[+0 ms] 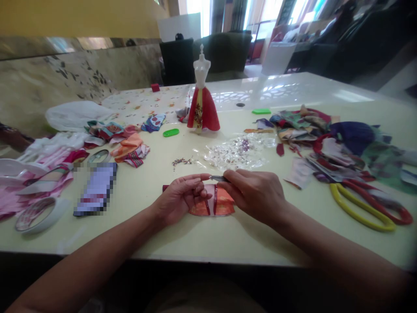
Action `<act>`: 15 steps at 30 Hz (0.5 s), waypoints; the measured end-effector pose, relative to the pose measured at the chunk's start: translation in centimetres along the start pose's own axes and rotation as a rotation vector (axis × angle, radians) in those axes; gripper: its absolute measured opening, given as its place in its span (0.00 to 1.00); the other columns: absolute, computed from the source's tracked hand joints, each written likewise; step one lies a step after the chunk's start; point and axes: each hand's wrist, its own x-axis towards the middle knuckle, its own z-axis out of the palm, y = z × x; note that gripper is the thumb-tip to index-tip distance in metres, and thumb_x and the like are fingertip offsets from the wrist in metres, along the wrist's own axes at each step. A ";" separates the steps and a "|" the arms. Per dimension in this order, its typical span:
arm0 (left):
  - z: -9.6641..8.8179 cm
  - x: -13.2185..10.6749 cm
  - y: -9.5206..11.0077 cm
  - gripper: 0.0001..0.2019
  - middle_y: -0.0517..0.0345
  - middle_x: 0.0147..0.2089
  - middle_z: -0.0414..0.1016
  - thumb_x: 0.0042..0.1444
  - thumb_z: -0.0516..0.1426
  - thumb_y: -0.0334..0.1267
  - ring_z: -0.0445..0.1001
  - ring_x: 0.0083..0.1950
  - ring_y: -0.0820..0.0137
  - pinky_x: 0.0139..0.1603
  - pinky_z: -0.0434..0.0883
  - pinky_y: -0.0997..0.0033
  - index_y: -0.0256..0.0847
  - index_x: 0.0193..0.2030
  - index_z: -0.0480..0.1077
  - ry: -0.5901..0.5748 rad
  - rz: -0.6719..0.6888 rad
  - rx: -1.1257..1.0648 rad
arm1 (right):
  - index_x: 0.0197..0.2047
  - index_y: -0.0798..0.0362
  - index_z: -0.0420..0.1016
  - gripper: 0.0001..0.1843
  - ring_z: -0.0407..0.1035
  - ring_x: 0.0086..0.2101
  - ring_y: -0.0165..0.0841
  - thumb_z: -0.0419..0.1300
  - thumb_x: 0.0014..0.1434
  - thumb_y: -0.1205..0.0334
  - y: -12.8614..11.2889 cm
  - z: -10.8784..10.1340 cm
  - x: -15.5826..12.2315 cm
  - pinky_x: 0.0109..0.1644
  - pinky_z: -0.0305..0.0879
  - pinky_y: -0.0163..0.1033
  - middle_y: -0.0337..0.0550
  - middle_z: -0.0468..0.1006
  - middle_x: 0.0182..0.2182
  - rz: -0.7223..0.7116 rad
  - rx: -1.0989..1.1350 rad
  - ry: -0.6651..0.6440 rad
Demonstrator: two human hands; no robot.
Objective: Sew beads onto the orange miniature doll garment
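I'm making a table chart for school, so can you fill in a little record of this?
Left hand: fingertips by the small metal tool, above the orange-and-red cloth
Right hand: pinching the small metal tool
Nearby: clear bag of sequins
Rest: doll dress form, yellow-handled scissors, tape roll

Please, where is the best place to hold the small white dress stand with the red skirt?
Pinch the narrow white torso just above the red skirt, coming from the near side. The stand is upright and its slim waist fits between the fingers, while the skirt looks like cloth that could crush.
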 end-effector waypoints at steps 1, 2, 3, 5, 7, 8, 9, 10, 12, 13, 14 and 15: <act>0.0 0.0 0.0 0.12 0.59 0.27 0.69 0.57 0.59 0.29 0.73 0.32 0.76 0.47 0.75 0.72 0.30 0.47 0.75 -0.003 0.002 0.003 | 0.29 0.52 0.71 0.17 0.58 0.20 0.26 0.53 0.65 0.52 0.0 0.0 0.0 0.25 0.40 0.36 0.35 0.71 0.20 0.008 0.013 -0.007; -0.1 0.0 0.0 0.12 0.59 0.27 0.69 0.57 0.59 0.30 0.73 0.32 0.76 0.46 0.75 0.73 0.30 0.47 0.75 -0.006 0.006 0.005 | 0.29 0.52 0.71 0.18 0.58 0.20 0.26 0.52 0.65 0.51 0.0 0.1 0.0 0.25 0.40 0.36 0.35 0.71 0.20 0.016 0.025 -0.012; -0.1 0.1 -0.1 0.12 0.58 0.27 0.70 0.57 0.59 0.30 0.74 0.32 0.76 0.46 0.75 0.73 0.30 0.47 0.75 -0.008 0.008 0.009 | 0.29 0.52 0.72 0.18 0.58 0.20 0.26 0.52 0.65 0.51 0.1 0.1 0.0 0.25 0.40 0.36 0.35 0.72 0.20 0.023 0.035 -0.018; -0.3 0.1 -0.1 0.12 0.58 0.27 0.71 0.57 0.59 0.30 0.74 0.32 0.76 0.46 0.75 0.74 0.30 0.47 0.75 -0.010 0.011 0.020 | 0.29 0.52 0.72 0.18 0.59 0.20 0.25 0.52 0.66 0.51 0.1 0.2 0.0 0.25 0.41 0.36 0.35 0.71 0.20 0.036 0.053 -0.023; -0.3 0.1 -0.2 0.12 0.57 0.28 0.72 0.56 0.60 0.30 0.74 0.32 0.76 0.47 0.74 0.73 0.31 0.47 0.74 -0.006 0.012 0.034 | 0.29 0.52 0.72 0.19 0.58 0.20 0.25 0.52 0.66 0.50 0.1 0.2 0.0 0.25 0.40 0.35 0.35 0.71 0.20 0.040 0.062 -0.019; -0.2 0.1 -0.2 0.12 0.57 0.29 0.73 0.55 0.60 0.30 0.74 0.32 0.76 0.47 0.74 0.73 0.31 0.47 0.74 -0.005 0.012 0.041 | 0.29 0.52 0.72 0.19 0.58 0.20 0.25 0.52 0.66 0.50 0.1 0.2 -0.1 0.25 0.40 0.35 0.35 0.71 0.20 0.040 0.064 -0.017; -0.1 0.1 -0.2 0.12 0.57 0.29 0.73 0.55 0.60 0.30 0.74 0.32 0.76 0.46 0.74 0.73 0.32 0.46 0.74 -0.004 0.014 0.051 | 0.29 0.52 0.72 0.19 0.58 0.20 0.25 0.52 0.66 0.50 0.0 0.3 -0.1 0.25 0.40 0.35 0.35 0.71 0.20 0.038 0.064 -0.016; 0.0 0.1 -0.3 0.12 0.57 0.29 0.73 0.54 0.61 0.30 0.75 0.32 0.76 0.45 0.74 0.74 0.32 0.46 0.74 -0.003 0.017 0.061 | 0.29 0.52 0.72 0.19 0.57 0.20 0.25 0.52 0.65 0.50 0.0 0.3 -0.1 0.25 0.40 0.35 0.35 0.71 0.20 0.034 0.062 -0.016; 0.3 0.1 -0.4 0.11 0.57 0.30 0.74 0.53 0.62 0.31 0.75 0.32 0.77 0.42 0.73 0.77 0.33 0.44 0.73 0.001 0.031 0.087 | 0.29 0.52 0.72 0.18 0.57 0.20 0.26 0.52 0.65 0.50 -0.2 0.3 -0.2 0.25 0.39 0.36 0.35 0.71 0.20 0.026 0.052 -0.020; 0.4 0.1 -0.4 0.10 0.57 0.29 0.74 0.53 0.62 0.31 0.74 0.32 0.77 0.40 0.72 0.78 0.34 0.43 0.73 0.003 0.045 0.103 | 0.29 0.52 0.72 0.18 0.57 0.20 0.26 0.52 0.66 0.50 -0.3 0.4 -0.2 0.25 0.39 0.36 0.35 0.71 0.20 0.021 0.045 -0.027; 0.4 0.1 -0.5 0.10 0.57 0.30 0.74 0.53 0.63 0.32 0.74 0.32 0.77 0.39 0.72 0.79 0.34 0.42 0.73 0.005 0.061 0.122 | 0.29 0.52 0.71 0.18 0.57 0.20 0.26 0.52 0.66 0.51 -0.4 0.4 -0.2 0.25 0.39 0.36 0.35 0.71 0.20 0.016 0.038 -0.035; 0.5 0.1 -0.6 0.10 0.57 0.30 0.74 0.53 0.63 0.33 0.74 0.32 0.77 0.39 0.71 0.79 0.34 0.42 0.73 0.006 0.077 0.142 | 0.29 0.52 0.71 0.19 0.56 0.20 0.26 0.51 0.66 0.51 -0.5 0.4 -0.3 0.25 0.38 0.36 0.35 0.71 0.20 0.013 0.034 -0.043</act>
